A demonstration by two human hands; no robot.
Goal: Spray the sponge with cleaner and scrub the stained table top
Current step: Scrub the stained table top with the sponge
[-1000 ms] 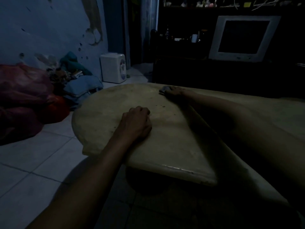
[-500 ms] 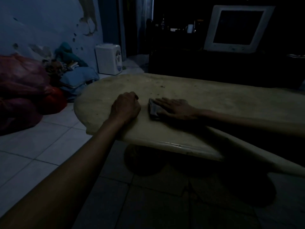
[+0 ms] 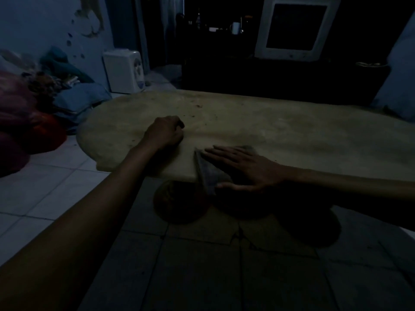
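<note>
two bare forearms are seen reaching out over a dim tiled floor toward a low table top. under the near edge of the table, round dark base shapes are made out on the tiles, though their form cannot be told in the gloom.

at the near edge of the table the right hand is laid flat, its fingers held straight and spread, with the palm pressed down on the sponge. the sponge is shown as a greyish pad lying on the table top at the very rim, and part of it is seen hanging past the edge below the thumb. nothing is gripped by this hand; the sponge is only covered and pressed.

just to the left and a little farther in, the left hand is rested on the table top with its fingers curled into a loose fist. no object is seen inside it. the two hands are kept apart, with bare table surface between them.

small dark specks are scattered on the pale surface beyond the left hand.

farther off, a heap of cloth and bags is piled on the floor at the left, and a white boxy appliance is stood by the blue wall. at the back, a white-framed monitor and a white mug are set on dark furniture.
</note>
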